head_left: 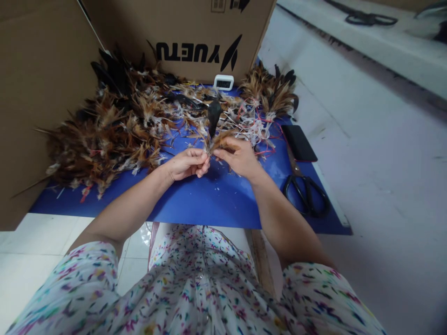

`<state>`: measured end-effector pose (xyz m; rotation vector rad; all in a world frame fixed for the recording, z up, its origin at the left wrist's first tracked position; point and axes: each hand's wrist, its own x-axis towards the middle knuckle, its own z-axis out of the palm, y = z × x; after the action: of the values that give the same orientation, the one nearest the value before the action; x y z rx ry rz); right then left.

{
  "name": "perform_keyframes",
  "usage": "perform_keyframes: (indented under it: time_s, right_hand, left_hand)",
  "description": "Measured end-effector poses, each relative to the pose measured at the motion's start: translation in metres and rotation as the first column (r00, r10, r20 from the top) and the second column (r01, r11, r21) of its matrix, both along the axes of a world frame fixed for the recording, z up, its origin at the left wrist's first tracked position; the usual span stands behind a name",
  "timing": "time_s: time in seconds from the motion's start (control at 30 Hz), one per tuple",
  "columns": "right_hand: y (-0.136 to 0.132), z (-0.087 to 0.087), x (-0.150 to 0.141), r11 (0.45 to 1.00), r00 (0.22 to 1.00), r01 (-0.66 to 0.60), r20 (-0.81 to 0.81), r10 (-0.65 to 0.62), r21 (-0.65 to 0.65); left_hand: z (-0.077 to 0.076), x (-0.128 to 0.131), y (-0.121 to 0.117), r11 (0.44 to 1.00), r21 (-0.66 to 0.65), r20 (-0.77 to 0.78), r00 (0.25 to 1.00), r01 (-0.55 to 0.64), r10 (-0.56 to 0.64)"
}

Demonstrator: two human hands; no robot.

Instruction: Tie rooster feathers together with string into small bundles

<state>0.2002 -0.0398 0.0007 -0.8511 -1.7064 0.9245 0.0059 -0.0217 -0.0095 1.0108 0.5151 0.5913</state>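
My left hand (191, 164) is closed in a pinch on the base of a small bunch of feathers (214, 116), where a black feather stands upright above brown ones. From the right, my right hand (238, 157) pinches brown feathers (223, 138) at the side of the same bunch. Both hands meet over the front middle of the blue table (206, 200). Beyond and to the left spreads a large heap of brown and black feathers (122, 121). White and red strings (260, 128) lie just past my right hand.
Black-handled scissors (305, 193) and a dark phone (299, 143) lie at the table's right. A small white digital clock (223, 83) stands before a cardboard box (195, 28). Another feather pile (270, 90) sits back right. A cardboard panel (38, 93) stands on the left.
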Motion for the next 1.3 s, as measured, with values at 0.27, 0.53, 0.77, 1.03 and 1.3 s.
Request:
perform_keyframes:
  time_s: [0.27, 0.53, 0.77, 1.03, 1.3]
  right_hand:
    - [0.0009, 0.0014, 0.0015, 0.988, 0.991, 0.047, 0.121, -0.065, 0.145]
    - [0.0021, 0.0022, 0.0036, 0.979, 0.986, -0.005, 0.163, -0.029, 0.203]
    - [0.0036, -0.001, 0.0044, 0.986, 0.986, -0.025, 0.169, -0.003, 0.165]
    - [0.0009, 0.0016, 0.0042, 0.994, 0.986, -0.003, 0.168, -0.016, 0.112]
    - [0.0028, 0.0016, 0.0032, 0.996, 0.998, 0.054, 0.032, -0.051, -0.075]
  left_hand:
    - [0.0006, -0.0005, -0.0008, 0.999, 0.016, -0.035, 0.999, 0.034, -0.034]
    - [-0.0009, -0.0028, 0.0018, 0.996, 0.019, -0.109, 0.99, 0.089, -0.086]
    - [0.0011, -0.004, 0.0032, 0.993, 0.03, -0.14, 0.984, 0.115, -0.11]
    - [0.0, -0.0045, 0.0037, 0.992, 0.082, -0.167, 0.983, 0.097, -0.083]
    - [-0.0014, -0.0001, 0.0042, 0.962, 0.269, -0.215, 0.971, -0.044, 0.104]
